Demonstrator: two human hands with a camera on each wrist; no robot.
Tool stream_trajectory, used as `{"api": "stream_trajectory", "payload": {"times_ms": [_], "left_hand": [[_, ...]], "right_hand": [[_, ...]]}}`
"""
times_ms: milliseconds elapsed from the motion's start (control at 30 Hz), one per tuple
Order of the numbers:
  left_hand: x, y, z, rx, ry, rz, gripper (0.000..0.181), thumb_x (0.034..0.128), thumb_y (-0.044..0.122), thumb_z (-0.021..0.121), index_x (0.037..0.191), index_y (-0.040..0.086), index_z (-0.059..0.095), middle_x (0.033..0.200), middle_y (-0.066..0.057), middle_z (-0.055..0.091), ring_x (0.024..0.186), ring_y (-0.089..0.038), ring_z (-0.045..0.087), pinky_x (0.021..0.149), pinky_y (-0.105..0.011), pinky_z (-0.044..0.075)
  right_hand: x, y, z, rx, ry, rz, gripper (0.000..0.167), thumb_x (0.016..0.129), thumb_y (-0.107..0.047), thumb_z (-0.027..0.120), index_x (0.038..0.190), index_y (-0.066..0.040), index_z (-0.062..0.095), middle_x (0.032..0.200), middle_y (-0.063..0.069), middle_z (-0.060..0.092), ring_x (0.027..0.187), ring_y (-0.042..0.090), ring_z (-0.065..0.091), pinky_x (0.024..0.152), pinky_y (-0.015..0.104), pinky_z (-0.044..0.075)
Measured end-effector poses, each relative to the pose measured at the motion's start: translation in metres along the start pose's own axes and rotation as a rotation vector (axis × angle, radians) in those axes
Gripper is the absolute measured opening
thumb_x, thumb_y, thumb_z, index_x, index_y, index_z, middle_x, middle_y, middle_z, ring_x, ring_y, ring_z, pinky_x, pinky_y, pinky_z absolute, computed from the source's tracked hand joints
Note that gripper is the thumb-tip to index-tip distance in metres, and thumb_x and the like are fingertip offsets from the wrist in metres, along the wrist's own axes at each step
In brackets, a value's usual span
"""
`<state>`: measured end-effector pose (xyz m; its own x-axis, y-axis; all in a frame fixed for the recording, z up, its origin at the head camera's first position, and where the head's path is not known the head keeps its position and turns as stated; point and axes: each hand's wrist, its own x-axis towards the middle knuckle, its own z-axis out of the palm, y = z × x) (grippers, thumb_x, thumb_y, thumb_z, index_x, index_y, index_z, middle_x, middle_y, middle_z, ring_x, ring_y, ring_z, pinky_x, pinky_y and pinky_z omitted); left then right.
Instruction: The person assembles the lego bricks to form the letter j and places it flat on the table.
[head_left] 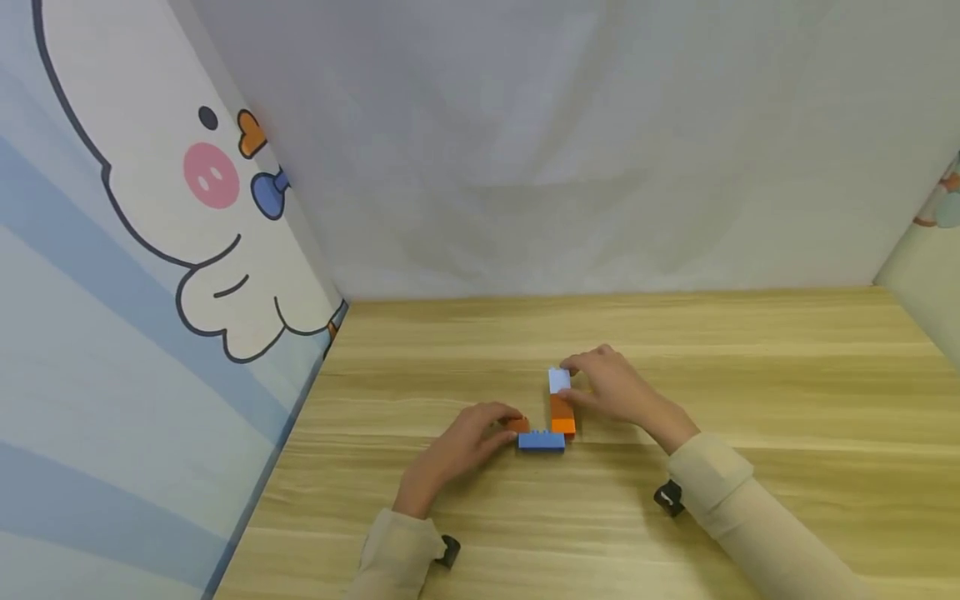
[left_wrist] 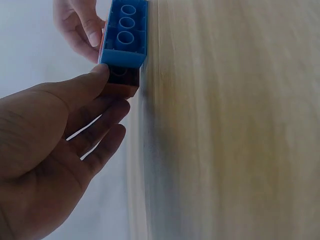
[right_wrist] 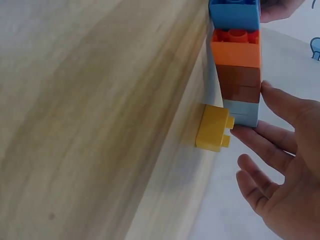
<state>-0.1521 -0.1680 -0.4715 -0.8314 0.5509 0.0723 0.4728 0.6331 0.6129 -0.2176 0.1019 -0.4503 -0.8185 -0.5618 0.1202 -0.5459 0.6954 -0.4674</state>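
My left hand (head_left: 467, 442) pinches a brownish-orange brick (head_left: 519, 425) between thumb and fingers, at the left end of a blue toy building brick (head_left: 542, 442). In the left wrist view the blue brick's hollow underside faces the camera. From its right end a row runs away from me: a bright orange brick (head_left: 562, 426), brownish-orange bricks (right_wrist: 240, 84) and a pale blue brick (head_left: 558, 381). My right hand (head_left: 611, 387) grips the far part of this row, thumb on its side and a fingertip by the pale blue end.
A yellow brick (right_wrist: 212, 127) stands beside the pale blue end in the right wrist view; the right hand hides it in the head view. The wooden table (head_left: 787, 400) meets a pale curtain (head_left: 600, 208) behind and a cartoon-printed panel (head_left: 135, 333) at left.
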Motion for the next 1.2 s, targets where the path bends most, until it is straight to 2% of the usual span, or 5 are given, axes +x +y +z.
{"api": "stream_trajectory", "payload": {"times_ms": [400, 533, 667, 900, 1200], "left_hand": [[0.001, -0.001, 0.0, -0.016, -0.027, -0.055, 0.029, 0.1042, 0.015, 0.058, 0.131, 0.009, 0.066, 0.132, -0.01, 0.069, 0.122, -0.025, 0.065, 0.107, -0.046, 0.051], [0.001, 0.0, 0.0, -0.01, -0.033, -0.056, 0.029, 0.1041, 0.015, 0.058, 0.131, 0.009, 0.066, 0.131, -0.01, 0.07, 0.121, -0.024, 0.065, 0.106, -0.045, 0.051], [0.004, 0.0, 0.001, -0.001, -0.041, -0.036, 0.029, 0.1047, 0.015, 0.057, 0.131, 0.006, 0.065, 0.13, -0.011, 0.07, 0.119, -0.024, 0.065, 0.106, -0.045, 0.051], [0.005, 0.0, 0.001, 0.017, -0.049, -0.03, 0.029, 0.1048, 0.015, 0.057, 0.131, 0.005, 0.065, 0.129, -0.011, 0.07, 0.118, -0.025, 0.066, 0.105, -0.046, 0.051], [0.006, -0.004, 0.0, 0.024, -0.053, -0.038, 0.029, 0.1043, 0.016, 0.058, 0.13, 0.006, 0.066, 0.127, -0.009, 0.071, 0.113, -0.021, 0.067, 0.103, -0.042, 0.053]], "right_hand": [[-0.002, 0.008, 0.006, 0.035, -0.037, -0.001, 0.039, 0.096, -0.032, 0.072, 0.122, -0.004, 0.069, 0.112, 0.01, 0.077, 0.114, 0.036, 0.059, 0.102, 0.056, 0.043], [-0.005, 0.012, 0.002, 0.032, -0.003, -0.011, 0.035, 0.099, -0.026, 0.067, 0.124, 0.0, 0.068, 0.112, 0.012, 0.077, 0.111, 0.037, 0.062, 0.102, 0.057, 0.045], [-0.013, 0.019, -0.006, 0.015, 0.037, 0.009, 0.024, 0.099, -0.014, 0.063, 0.117, 0.0, 0.071, 0.107, 0.013, 0.077, 0.104, 0.036, 0.065, 0.1, 0.057, 0.048], [-0.019, 0.034, -0.009, 0.04, -0.033, 0.012, 0.016, 0.093, -0.01, 0.071, 0.107, -0.003, 0.073, 0.103, 0.01, 0.077, 0.099, 0.029, 0.07, 0.093, 0.051, 0.057], [-0.019, 0.038, 0.0, 0.033, -0.048, 0.017, 0.011, 0.09, -0.013, 0.076, 0.099, -0.011, 0.071, 0.098, 0.003, 0.074, 0.093, 0.021, 0.068, 0.089, 0.046, 0.057]]}}
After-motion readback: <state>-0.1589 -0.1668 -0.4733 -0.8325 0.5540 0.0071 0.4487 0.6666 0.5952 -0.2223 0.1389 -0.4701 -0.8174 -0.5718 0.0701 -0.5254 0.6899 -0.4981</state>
